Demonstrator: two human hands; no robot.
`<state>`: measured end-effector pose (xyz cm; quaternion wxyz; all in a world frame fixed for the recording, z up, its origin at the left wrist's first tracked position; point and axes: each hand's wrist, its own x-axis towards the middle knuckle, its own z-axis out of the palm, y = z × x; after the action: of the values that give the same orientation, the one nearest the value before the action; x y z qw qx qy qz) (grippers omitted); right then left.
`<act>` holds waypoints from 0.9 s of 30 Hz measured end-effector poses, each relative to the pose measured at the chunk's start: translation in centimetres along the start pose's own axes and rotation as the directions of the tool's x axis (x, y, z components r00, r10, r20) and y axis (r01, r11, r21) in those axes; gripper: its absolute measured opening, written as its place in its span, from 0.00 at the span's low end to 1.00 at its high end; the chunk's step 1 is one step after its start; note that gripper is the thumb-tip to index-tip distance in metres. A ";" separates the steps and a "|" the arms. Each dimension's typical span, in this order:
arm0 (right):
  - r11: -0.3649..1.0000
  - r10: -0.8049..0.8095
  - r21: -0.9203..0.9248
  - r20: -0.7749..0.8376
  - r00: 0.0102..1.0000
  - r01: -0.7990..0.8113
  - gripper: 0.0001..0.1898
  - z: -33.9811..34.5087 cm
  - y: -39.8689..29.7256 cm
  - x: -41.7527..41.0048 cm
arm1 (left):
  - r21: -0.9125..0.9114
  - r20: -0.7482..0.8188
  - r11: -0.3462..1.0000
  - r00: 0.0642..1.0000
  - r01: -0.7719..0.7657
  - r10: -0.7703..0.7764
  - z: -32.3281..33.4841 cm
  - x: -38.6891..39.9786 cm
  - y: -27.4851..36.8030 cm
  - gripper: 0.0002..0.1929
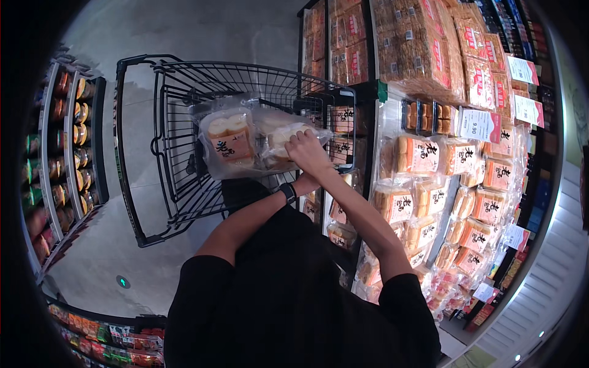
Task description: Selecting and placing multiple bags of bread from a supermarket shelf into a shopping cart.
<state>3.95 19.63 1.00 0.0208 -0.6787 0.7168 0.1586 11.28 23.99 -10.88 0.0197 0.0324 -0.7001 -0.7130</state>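
Observation:
In the shopping cart [248, 70] lies a translucent plastic bag [207, 158] with packaged bread in it. One labelled pack of bread [230, 133] is at the bag's left, and a second pack of bread [278, 140] is at its right. My right hand [304, 148] grips the bag's right end, its fingers curled over the plastic beside the second pack. Below it, my left hand [304, 185] reaches in at the cart's near side, wearing a dark wristband [288, 193]. My right wrist crosses over the left hand and hides its fingers.
A display of packaged bread [400, 204] with price signs [478, 124] rises close at my right. Boxed goods [409, 50] are stacked farther along it. Shelves of tubs [83, 138] stand at the left, and bagged snacks [110, 338] fill a lower-left shelf.

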 end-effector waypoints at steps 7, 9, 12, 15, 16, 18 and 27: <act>0.976 0.213 0.058 -0.061 0.975 -0.210 0.08 1.3 -0.6 1.8 | 0.045 0.031 0.997 0.997 -0.067 0.065 -0.6 -0.7 -3.4 0.19; 0.971 0.234 0.075 -0.088 0.968 -0.228 0.08 1.4 -0.7 2.0 | 0.055 0.045 0.995 0.995 -0.089 0.086 -0.2 -1.1 -4.0 0.19; 0.939 0.343 0.020 -0.059 0.937 -0.342 0.08 2.4 0.6 1.2 | 0.031 0.093 0.997 0.993 -0.072 0.069 -0.2 -1.0 -1.2 0.18; 0.933 0.359 0.066 -0.073 0.931 -0.354 0.08 1.3 0.7 1.5 | 0.056 0.063 0.998 0.998 -0.035 0.031 0.0 -1.0 -1.6 0.18; 0.939 0.333 0.119 -0.100 0.938 -0.321 0.07 0.8 0.4 1.7 | 0.060 0.060 0.998 0.998 -0.028 0.024 0.0 -1.2 -2.3 0.18; 0.944 0.307 0.171 -0.127 0.943 -0.284 0.06 0.3 -0.1 1.7 | -0.031 0.026 0.993 0.993 -0.114 0.115 0.0 -1.4 -2.9 0.18; 0.939 0.310 0.181 -0.073 0.948 -0.293 0.14 5.1 -1.2 3.2 | 0.105 0.063 0.992 0.996 -0.073 0.066 -1.5 -2.8 -1.5 0.21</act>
<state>3.94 17.81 -4.90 0.0172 -0.5637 0.8233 0.0646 14.22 22.71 -12.35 0.0219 -0.0122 -0.7382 -0.6741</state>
